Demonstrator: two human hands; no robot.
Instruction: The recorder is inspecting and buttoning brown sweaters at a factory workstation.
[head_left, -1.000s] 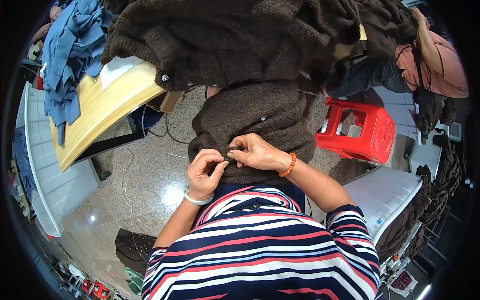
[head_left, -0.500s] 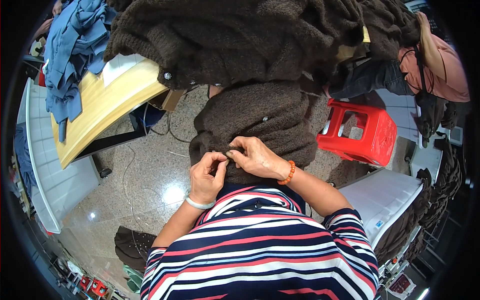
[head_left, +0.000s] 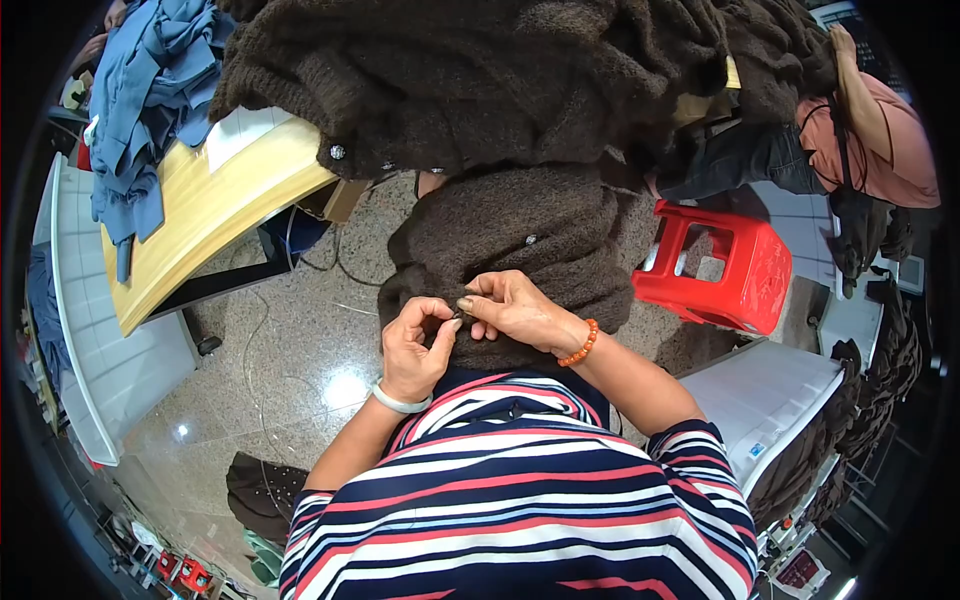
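Note:
A dark brown fuzzy knitted garment (head_left: 505, 215) lies bunched over my lap, with a small shiny button (head_left: 530, 240) on it. Over its near part, my left hand (head_left: 415, 350) is closed, thumb and forefinger pinching a small dark bit of the knit. My right hand (head_left: 520, 315) is closed just beside it, its thumb and forefinger pressed together close to the left fingertips. Whatever tiny thing the right fingers hold is too small to make out. More brown knitwear (head_left: 450, 85) is heaped beyond my lap, with shiny buttons (head_left: 337, 152) along its near edge.
A red plastic stool (head_left: 745, 265) stands on the floor to the right. At the left, blue garments (head_left: 150, 110) lie on a wooden tabletop (head_left: 215, 215). White bins (head_left: 105, 330) flank both sides. A person in a pink top (head_left: 870, 140) is at the far right, touching brown knitwear.
My right hand has shifted slightly right, its fingertips drawing a little apart from the left ones. My left hand stays nearly in place, still pinching.

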